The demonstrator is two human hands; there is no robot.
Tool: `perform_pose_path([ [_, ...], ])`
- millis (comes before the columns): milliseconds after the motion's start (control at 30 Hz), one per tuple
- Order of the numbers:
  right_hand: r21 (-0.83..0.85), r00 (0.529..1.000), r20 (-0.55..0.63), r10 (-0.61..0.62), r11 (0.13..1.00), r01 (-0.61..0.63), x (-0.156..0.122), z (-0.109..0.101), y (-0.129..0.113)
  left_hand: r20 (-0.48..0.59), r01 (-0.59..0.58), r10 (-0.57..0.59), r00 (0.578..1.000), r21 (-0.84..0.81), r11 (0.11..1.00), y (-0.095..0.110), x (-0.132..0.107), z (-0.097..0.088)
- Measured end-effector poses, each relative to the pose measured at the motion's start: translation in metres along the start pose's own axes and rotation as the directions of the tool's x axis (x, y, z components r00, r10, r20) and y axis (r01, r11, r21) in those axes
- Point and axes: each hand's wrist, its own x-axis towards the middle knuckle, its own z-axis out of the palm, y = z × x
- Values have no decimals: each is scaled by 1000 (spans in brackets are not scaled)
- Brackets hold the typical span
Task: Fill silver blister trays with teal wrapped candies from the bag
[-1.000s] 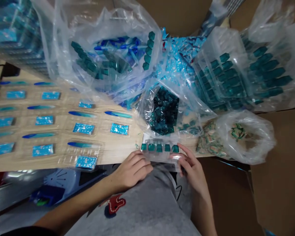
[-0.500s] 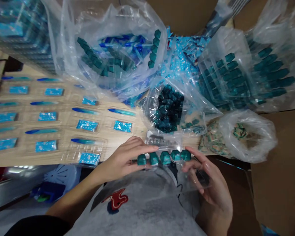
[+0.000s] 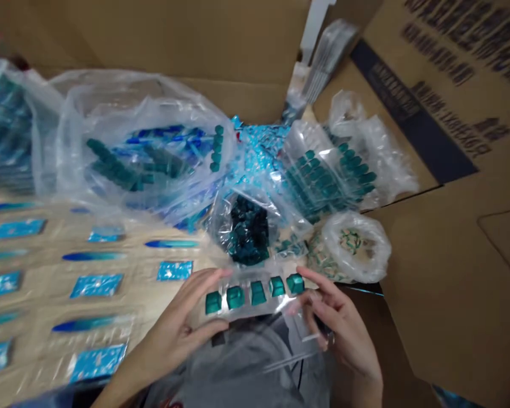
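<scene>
A clear plastic tray [image 3: 245, 310] is held level in front of my body, with a row of several teal, gem-like translucent pieces [image 3: 258, 293] in it. My left hand [image 3: 185, 320] grips the tray's left end, thumb below and fingers along the far edge. At the other end, my right hand [image 3: 338, 323] has its index finger by the last teal piece and its other fingers curled at the near edge. A clear plastic flap [image 3: 276, 354] hangs below the tray, blurred. Just beyond stands an open clear bag of dark teal pieces [image 3: 250, 229].
Clear trays with blue pens [image 3: 91, 256] and blue packets [image 3: 97, 285] cover the table's left side. Behind are a large plastic bag [image 3: 74, 136] and a pile of blue packets [image 3: 259, 147]. Filled trays [image 3: 318, 175], a bag of small tan pieces [image 3: 323, 255] and cardboard [image 3: 450, 238] stand right.
The view has tilted up and shifted right, showing more cardboard. The tray has tipped so the teal pieces' upper faces show more. Both hands keep hold of it.
</scene>
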Motion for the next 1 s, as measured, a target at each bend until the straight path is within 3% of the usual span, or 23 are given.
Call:
perform_pose_path([
  [67, -22, 990, -103, -94, 995, 92, 1, -8, -14, -72, -8, 9, 997, 13, 1000, -2, 3, 3],
  [133, -64, 942, -254, -221, 975, 212, 7, -18, -31, -118, -6, 7, 993, 16, 1000, -3, 6, 3],
  [233, -202, 769, -453, -451, 892, 404, 36, -34, -56, -121, 16, -8, 993, 69, 997, -3, 9, 1],
  [300, -297, 654, -493, -574, 817, 494, 66, -45, -70, -115, 36, -24, 993, 106, 994, -3, 10, 1],
  [333, -333, 621, -493, -609, 792, 513, 82, -50, -75, -111, 43, -30, 993, 115, 992, -2, 10, 1],
  [400, -384, 570, -511, -644, 764, 519, 111, -60, -81, -96, 44, -33, 995, 117, 992, -1, 10, 3],
  [500, -493, 549, -539, -638, 768, 408, 138, -76, -83, -60, 45, -38, 997, 113, 993, 2, 10, 6],
  [633, -594, 504, -568, -650, 748, 296, 125, -84, -77, -45, 62, -58, 997, 95, 994, 3, 13, 7],
  [667, -570, 508, -567, -649, 754, 327, 114, -80, -74, -48, 61, -57, 997, 96, 994, 4, 15, 8],
  [733, -414, 577, -547, -607, 795, 444, 89, -63, -64, -70, 46, -38, 997, 106, 993, 6, 18, 10],
  [800, -78, 796, -437, -419, 899, 430, 65, -37, -48, -103, 25, -15, 995, 104, 994, 12, 22, 13],
  [833, 84, 890, -353, -290, 937, 339, 55, -22, -39, -125, 11, 1, 992, 96, 995, 16, 24, 14],
  [867, 206, 955, -249, -163, 954, 217, 47, -7, -30, -148, -11, 25, 989, 91, 996, 20, 26, 16],
  [933, 354, 998, -57, 34, 935, -12, 39, 19, -12, -181, -80, 101, 978, 118, 990, 29, 30, 19],
  [1000, 446, 991, 25, 133, 886, -130, 38, 37, 3, -176, -165, 201, 964, 199, 966, 37, 34, 23],
])
